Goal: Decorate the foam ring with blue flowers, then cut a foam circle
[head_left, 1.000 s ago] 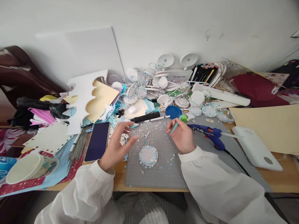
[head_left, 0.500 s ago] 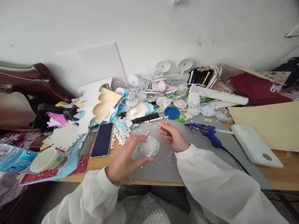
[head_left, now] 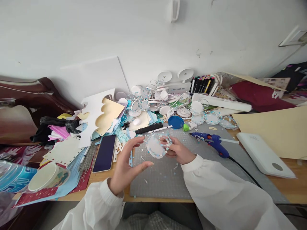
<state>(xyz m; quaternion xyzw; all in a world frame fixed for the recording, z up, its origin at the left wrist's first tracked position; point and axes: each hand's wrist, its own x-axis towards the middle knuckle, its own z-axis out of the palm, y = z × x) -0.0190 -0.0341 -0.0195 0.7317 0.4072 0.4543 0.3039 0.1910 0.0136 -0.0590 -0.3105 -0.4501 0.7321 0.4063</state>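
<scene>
A small round white disc (head_left: 155,147), edged with a string of tiny blue and white stars, is raised above the grey cutting mat (head_left: 158,183). My right hand (head_left: 178,151) grips its right edge, with some of the star trim running over the fingers. To the left of the disc is my left hand (head_left: 128,163), its thumb and fingers spread apart and not touching it. On the mat to the right lies a blue hot glue gun (head_left: 213,143) with a clear glue stick in its back.
Behind the mat is a heap of star-trimmed white discs (head_left: 165,102). A blue lid (head_left: 176,122), black marker (head_left: 150,128) and green item (head_left: 185,127) lie in front. A phone (head_left: 105,153) and paper cup (head_left: 49,176) are at left, a white power bank (head_left: 265,155) at right.
My right hand has taken hold of the disc, which was beside my left hand, and lifted it. My left hand has let go and opened wider. The view has tilted up slightly.
</scene>
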